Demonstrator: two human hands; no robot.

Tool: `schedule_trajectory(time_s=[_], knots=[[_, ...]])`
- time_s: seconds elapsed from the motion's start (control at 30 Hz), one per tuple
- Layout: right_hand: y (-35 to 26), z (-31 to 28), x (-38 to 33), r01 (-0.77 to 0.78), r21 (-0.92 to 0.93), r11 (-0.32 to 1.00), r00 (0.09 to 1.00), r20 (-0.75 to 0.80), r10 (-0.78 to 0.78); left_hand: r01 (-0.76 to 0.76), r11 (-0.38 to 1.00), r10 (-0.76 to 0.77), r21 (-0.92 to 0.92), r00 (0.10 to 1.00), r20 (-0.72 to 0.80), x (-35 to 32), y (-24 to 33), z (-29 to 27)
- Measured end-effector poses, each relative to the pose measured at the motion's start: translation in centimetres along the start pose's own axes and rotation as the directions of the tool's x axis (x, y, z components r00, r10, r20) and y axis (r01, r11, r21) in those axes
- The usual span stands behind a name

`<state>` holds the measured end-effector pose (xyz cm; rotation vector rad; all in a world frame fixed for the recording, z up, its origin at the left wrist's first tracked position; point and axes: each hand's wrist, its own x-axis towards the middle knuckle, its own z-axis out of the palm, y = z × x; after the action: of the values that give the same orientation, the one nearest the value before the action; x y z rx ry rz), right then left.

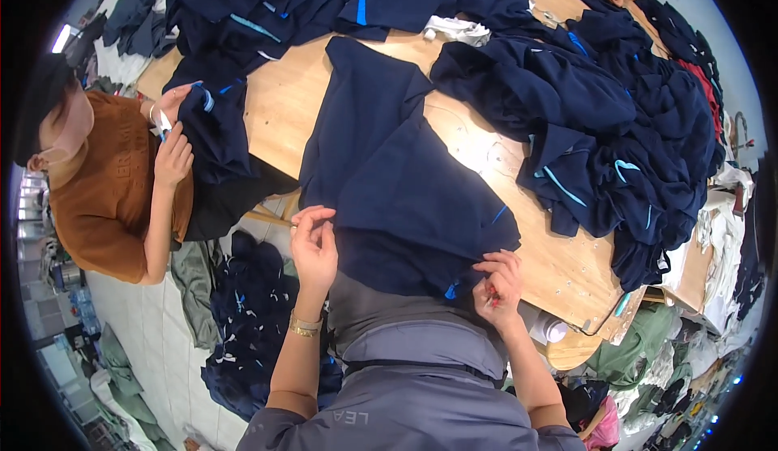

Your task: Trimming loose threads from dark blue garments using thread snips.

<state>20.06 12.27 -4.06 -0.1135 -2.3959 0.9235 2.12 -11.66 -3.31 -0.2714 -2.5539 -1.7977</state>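
You pinch the near edge of the spread navy garment (389, 167) with your left hand (314, 244) and right hand (498, 285), while a large heap of navy garments (616, 127) waits unhandled beside it on the wooden table (284, 102).

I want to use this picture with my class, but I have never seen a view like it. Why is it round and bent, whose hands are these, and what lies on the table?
The camera sits on a person's head and looks down through a fisheye lens, which bends straight edges.

The two forearms from the bottom edge are the wearer's own. The left hand pinches the edge of a navy garment spread on the wooden table. The right hand grips its lower hem and seems to hold a small red-handled tool.

A pile of navy garments with light blue trim covers the table's right side. At left, a co-worker in a brown top handles another navy piece.
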Motion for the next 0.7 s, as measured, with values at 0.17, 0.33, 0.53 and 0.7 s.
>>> schedule_trajectory(time_s=[0.17,0.33,0.53,0.7], knots=[[-0.4,0.3,1.0,-0.130,0.138,0.982,0.986,-0.088,0.143,-0.120,0.975,0.113,0.189,0.992,0.049,-0.8,2.6,0.5],[-1.1,0.5,3.5,-0.129,0.060,0.990,0.991,-0.024,0.131,-0.109,0.975,0.045,0.193,0.950,0.309,-2.8,4.1,2.4],[1.8,2.6,5.4,-0.277,0.108,0.955,0.959,0.088,0.268,-0.429,0.859,0.331,0.280,0.882,0.335,-1.5,2.6,4.8],[3.6,2.9,5.6,-0.611,0.361,0.705,0.791,0.224,0.570,-0.406,0.893,0.367,0.194,0.906,0.208,-0.5,3.0,5.6]])
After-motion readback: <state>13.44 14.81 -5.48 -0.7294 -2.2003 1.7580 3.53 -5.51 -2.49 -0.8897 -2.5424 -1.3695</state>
